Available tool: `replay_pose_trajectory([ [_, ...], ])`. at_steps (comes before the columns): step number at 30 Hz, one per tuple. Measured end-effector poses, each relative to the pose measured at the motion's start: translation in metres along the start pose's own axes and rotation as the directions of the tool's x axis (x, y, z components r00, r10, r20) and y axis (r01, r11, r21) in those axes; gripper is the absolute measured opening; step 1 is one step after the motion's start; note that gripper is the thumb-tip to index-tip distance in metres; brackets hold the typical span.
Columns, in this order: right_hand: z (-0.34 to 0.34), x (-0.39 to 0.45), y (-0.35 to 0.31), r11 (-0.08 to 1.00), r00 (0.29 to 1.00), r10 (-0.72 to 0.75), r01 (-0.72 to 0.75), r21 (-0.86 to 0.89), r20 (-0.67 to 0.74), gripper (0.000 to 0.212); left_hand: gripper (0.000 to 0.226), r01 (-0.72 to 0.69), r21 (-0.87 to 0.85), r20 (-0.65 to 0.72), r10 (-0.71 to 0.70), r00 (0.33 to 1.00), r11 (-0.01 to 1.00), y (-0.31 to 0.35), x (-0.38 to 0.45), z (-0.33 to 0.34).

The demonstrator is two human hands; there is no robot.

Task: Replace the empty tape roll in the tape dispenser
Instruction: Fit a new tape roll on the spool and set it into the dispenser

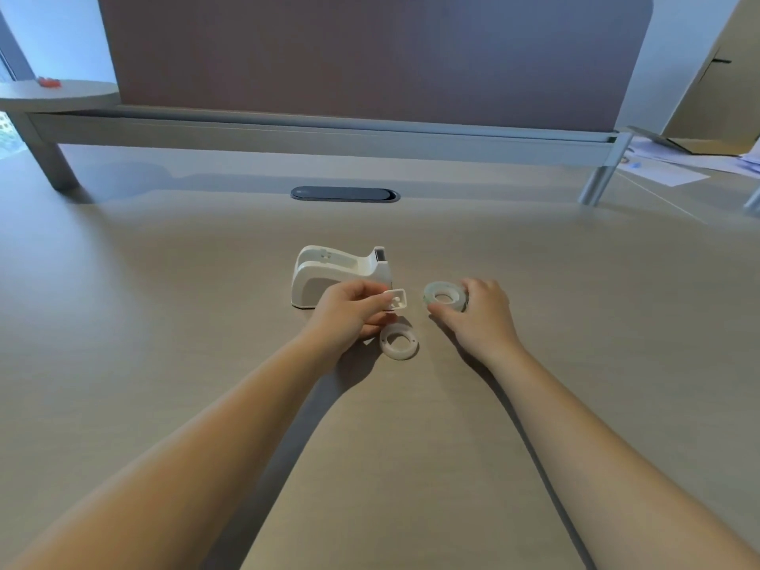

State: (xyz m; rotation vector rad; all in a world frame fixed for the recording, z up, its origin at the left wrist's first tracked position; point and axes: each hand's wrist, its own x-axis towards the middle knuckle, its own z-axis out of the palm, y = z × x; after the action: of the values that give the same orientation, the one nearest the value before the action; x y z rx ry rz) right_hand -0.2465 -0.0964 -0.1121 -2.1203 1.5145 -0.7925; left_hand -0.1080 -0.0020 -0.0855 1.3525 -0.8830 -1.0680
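A white tape dispenser [329,273] stands on the beige desk [205,322], its cutter end pointing right and its roll bay showing nothing inside. My left hand [349,312] holds a small white spindle hub [395,300] between thumb and fingers, just in front of the dispenser. Below it on the desk lies an empty white tape core ring [399,343]. My right hand [479,314] grips a clear new tape roll [444,297], lying flat on or just above the desk right of the dispenser.
A dark oval cable grommet [344,194] is set in the desk behind the dispenser. A partition screen [370,55] on a rail closes off the back. Papers [666,166] and a cardboard box [715,96] lie at the far right.
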Motion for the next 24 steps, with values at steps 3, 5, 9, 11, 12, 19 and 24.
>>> replay_pose_trajectory([
  [3,0.003,0.006,-0.001,0.996,0.999,-0.010,0.013,-0.083,0.034,0.046,0.005,0.005,-0.007,-0.006,-0.005,1.000,1.000,-0.003,0.004,0.000],
  [5,0.002,0.006,-0.003,0.999,0.999,-0.021,0.022,-0.030,0.042,0.044,0.005,0.014,-0.015,-0.007,-0.014,1.000,1.000,-0.003,0.006,0.000],
  [9,-0.015,-0.012,-0.014,0.874,0.992,0.042,-0.094,0.476,0.119,0.041,0.006,0.019,-0.019,-0.010,-0.019,1.000,1.000,-0.001,0.003,0.002],
  [11,-0.018,-0.019,-0.019,0.794,0.986,0.029,-0.122,0.595,0.163,0.040,0.008,0.014,-0.026,-0.007,-0.014,1.000,1.000,0.000,-0.003,0.002],
  [12,-0.018,-0.022,-0.021,0.778,0.987,0.018,-0.113,0.618,0.157,0.041,0.009,0.008,-0.023,-0.003,-0.008,1.000,1.000,0.001,-0.006,0.002],
  [19,-0.010,-0.041,-0.054,0.706,0.978,-0.164,0.024,0.708,0.130,0.041,0.020,-0.077,-0.071,-0.114,0.069,0.991,0.994,0.006,-0.017,-0.019],
  [24,0.007,-0.044,-0.072,0.656,0.962,-0.247,0.078,0.751,0.116,0.045,0.019,-0.083,-0.161,-0.070,0.072,0.995,0.983,0.015,-0.022,-0.031],
])
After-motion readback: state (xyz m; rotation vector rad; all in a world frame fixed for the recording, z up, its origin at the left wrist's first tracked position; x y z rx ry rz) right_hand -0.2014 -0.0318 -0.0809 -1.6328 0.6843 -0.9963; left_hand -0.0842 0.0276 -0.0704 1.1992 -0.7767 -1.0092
